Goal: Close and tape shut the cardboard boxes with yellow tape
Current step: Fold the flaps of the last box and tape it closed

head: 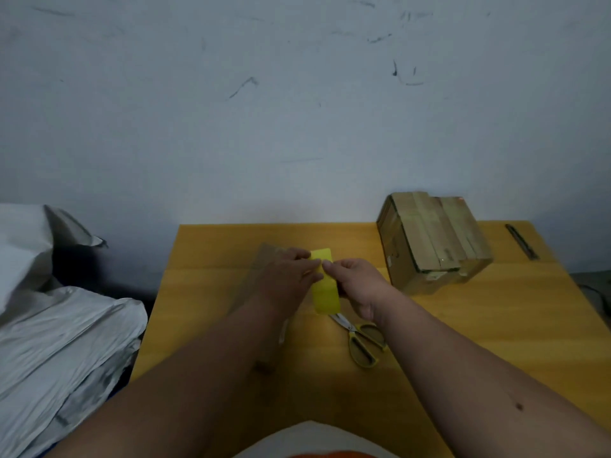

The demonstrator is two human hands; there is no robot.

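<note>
Both forearms reach in from the near edge over the orange-yellow tabletop (496,309). Left hand (287,276) lies on a flat brown cardboard box (261,259) at the middle of the tabletop, its fingertips pinching the left edge of a strip of yellow tape (325,289). Right hand (357,285) curls its grip on the strip's right edge, thumb and forefinger meeting the left fingers near the strip's far end. Tape runs near to far between the two hands, over the box. Yellow-handled scissors (362,342) lie on the tabletop just near of the right hand, blades pointing toward the tape. Far right stands a taped cardboard box (433,242), against the wall (297,94). Beside it, farther right, lies a dark slim tool (521,241). Crumpled white sheeting (59,342) sits off the left.
</note>
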